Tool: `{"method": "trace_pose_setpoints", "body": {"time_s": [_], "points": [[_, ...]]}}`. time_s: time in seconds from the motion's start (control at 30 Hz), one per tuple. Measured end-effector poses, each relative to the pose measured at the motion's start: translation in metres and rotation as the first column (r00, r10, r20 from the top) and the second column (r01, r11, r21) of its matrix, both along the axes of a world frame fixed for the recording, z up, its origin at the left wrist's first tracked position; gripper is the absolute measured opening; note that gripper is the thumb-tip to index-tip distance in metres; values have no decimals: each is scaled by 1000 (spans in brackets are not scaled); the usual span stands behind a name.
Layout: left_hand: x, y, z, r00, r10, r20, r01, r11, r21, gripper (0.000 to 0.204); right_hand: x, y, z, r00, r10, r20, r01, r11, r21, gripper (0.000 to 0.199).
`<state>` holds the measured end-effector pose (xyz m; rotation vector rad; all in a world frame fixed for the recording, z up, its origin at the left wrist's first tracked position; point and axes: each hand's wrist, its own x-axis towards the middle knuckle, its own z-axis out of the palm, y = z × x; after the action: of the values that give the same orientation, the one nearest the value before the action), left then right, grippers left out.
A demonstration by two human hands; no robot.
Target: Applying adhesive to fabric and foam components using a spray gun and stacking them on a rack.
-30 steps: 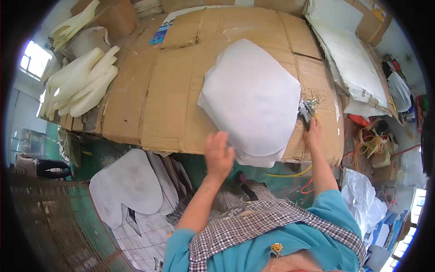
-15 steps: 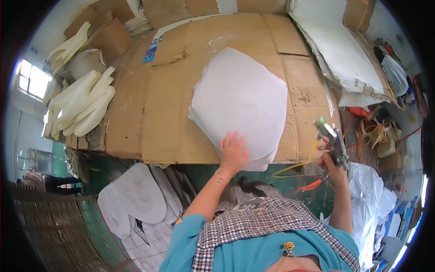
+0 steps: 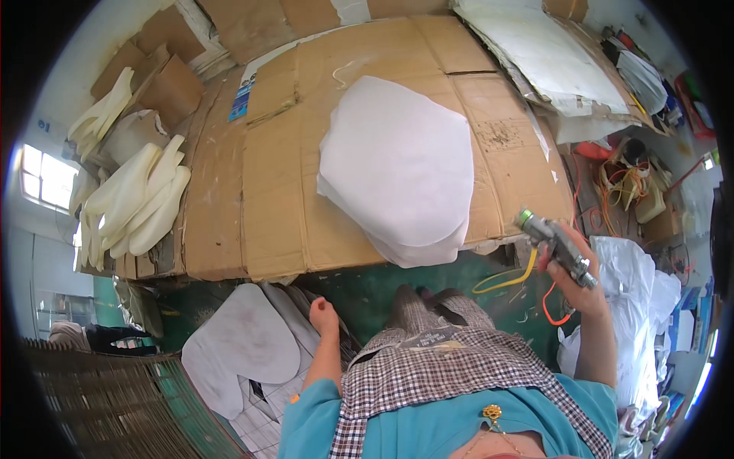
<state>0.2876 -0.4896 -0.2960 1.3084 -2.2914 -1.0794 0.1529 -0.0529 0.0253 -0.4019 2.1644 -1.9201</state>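
Left hand dropped off sheets | spray gun nozzle up-left

White foam sheets lie on brown cardboard; cream foam pieces sit at its left edge. The metal-grey tool trails yellow and orange hoses. Teal top, black-and-white checked apron, green floor, grey-white cutouts.
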Motion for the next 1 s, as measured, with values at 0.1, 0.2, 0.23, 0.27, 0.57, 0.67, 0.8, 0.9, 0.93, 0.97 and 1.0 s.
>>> {"method": "trace_pose_setpoints", "body": {"time_s": [0.1, 0.2, 0.23, 0.27, 0.57, 0.67, 0.8, 0.9, 0.93, 0.97, 1.0], "points": [[41, -11, -34, 991, 105, 87, -118, 978, 170, 16, 12, 2, 8, 990, -119, -70, 120, 993, 5, 51], [65, -19, -58, 960, 140, 243, -224, 902, 369, 16, 39, 21, 16, 981, -193, -24, 194, 977, 91, 49], [70, -21, -62, 961, 134, 240, -218, 903, 369, 16, 49, 26, 16, 980, -199, -26, 200, 976, 90, 49], [74, -22, -66, 958, 124, 260, -224, 890, 398, 16, 59, 32, 16, 993, -115, -23, 117, 983, 138, 49], [45, -5, -48, 994, 36, 100, -79, 881, 466, 14, 79, 30, 18, 948, -317, 21, 317, 948, -11, 53], [32, -4, -35, 998, 67, 19, -68, 880, 471, 15, 83, 47, 32, 964, -265, 4, 263, 960, 100, 51], [-10, 9, -10, 989, 60, -135, 3, 904, 428, 15, 78, 70, 31, 997, -73, 24, 66, 976, 206, 50], [-55, 30, 12, 949, 21, -315, 134, 877, 461, 15, 64, 64, 23, 996, 17, 87, -26, 995, 99, 50], [-71, 36, 16, 945, -36, -325, 186, 877, 444, 17, 54, 61, 20, 997, 5, 83, -7, 1000, 21, 50], [-89, 45, 19, 937, -91, -336, 239, 870, 431, 18, 46, 57, 21, 997, -9, 79, 13, 999, -50, 50], [-108, 58, 26, 928, -90, -361, 253, 866, 432, 20, 36, 56, 20, 999, -25, 38, 28, 997, -78, 49]]}}
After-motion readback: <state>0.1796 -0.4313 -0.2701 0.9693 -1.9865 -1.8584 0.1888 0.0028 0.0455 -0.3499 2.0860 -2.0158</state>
